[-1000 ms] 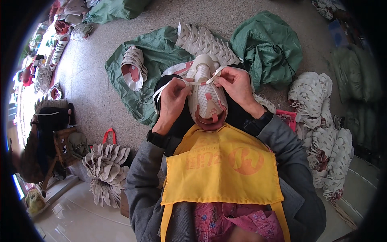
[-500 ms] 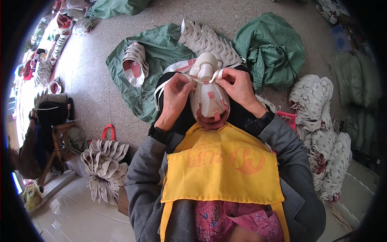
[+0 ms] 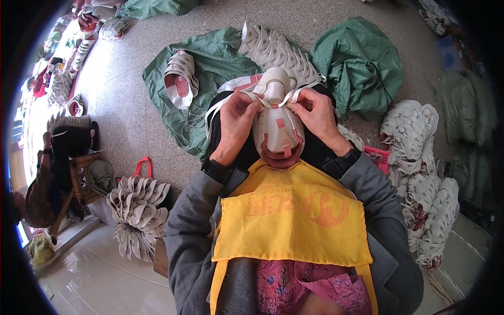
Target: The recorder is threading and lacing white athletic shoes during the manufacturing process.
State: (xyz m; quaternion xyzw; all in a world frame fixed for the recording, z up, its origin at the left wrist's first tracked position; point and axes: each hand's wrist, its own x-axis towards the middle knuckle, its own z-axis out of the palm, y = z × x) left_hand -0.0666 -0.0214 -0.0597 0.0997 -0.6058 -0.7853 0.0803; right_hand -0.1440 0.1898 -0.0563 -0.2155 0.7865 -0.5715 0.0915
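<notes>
A cream and pink shoe upper point(image 3: 279, 128) rests between my knees, its pink-edged opening toward my yellow apron. White shoelace point(image 3: 212, 111) runs across it near the toe, with loose ends hanging out on both sides. My left hand point(image 3: 237, 122) pinches the lace between thumb and fingers at the shoe's left edge. On the right edge, my right hand point(image 3: 313, 114) pinches the other side of the lace the same way. How the lace passes through the eyelets is too small to tell.
Beyond my knees, a nested row of shoe uppers point(image 3: 270, 47) and a single upper point(image 3: 181, 80) lie on green sheeting point(image 3: 152, 73). A green sack point(image 3: 362, 63) sits at the far right. Stacked uppers point(image 3: 137, 202) stand at left, more point(image 3: 409, 126) at right by a red basket point(image 3: 377, 157).
Both hands stay pinched on the lace near the toe, with barely any movement between them. The whole view has shifted slightly, so everything sits a little further right.
</notes>
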